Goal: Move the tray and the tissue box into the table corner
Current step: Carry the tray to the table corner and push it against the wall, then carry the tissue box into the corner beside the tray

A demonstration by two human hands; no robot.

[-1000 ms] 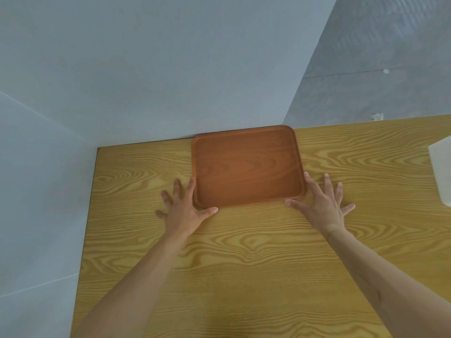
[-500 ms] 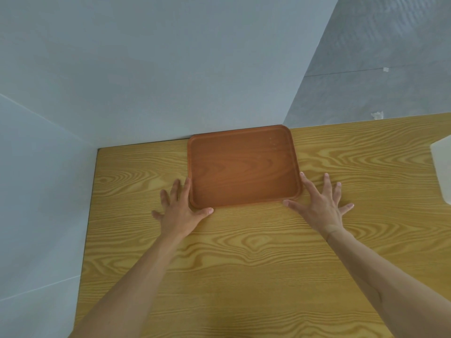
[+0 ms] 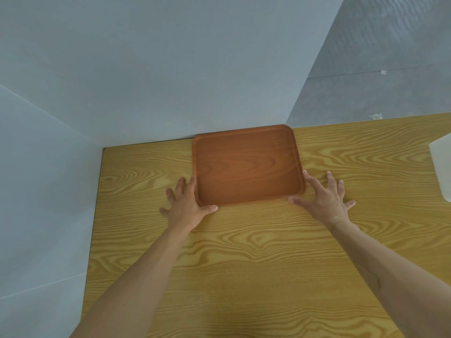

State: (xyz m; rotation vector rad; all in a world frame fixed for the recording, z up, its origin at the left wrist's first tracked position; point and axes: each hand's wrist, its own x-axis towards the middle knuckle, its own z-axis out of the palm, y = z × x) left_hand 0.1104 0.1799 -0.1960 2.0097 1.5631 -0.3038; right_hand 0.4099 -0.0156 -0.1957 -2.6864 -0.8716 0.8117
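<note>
Item: flat rectangular reddish-brown wood-grain tray with rounded corners and a low raised rim, lying empty on the yellow-oak veneer desk. Position: far edge against the pale grey back wall; the tray sits near the middle of that wall, with a broad strip of bare desk between its left rim and the far-left corner where the side wall meets the desk. Left hand: spread flat on the desk, fingers along the tray's left rim, thumb hooked round the near-left corner; open and pressing, not clenched. Right hand: likewise splayed, index finger against the right rim, thumb at the near-right corner; open, bracing the tray rather than lifting it. Whether either hand bears real force cannot be told. Second item: pale whitish object cut off by the right edge of view, well apart from the tray; presumably the tissue box, though too little shows to confirm. Progress, as judged: the tray is set against the wall but not home in the corner, assuming the far-left corner is meant; a leftward slide along the wall appears to remain. The presumed tissue box is untouched and has yet to be brought across the desk. Roughly the first half of the task stands incomplete, the second half not begun.
</note>
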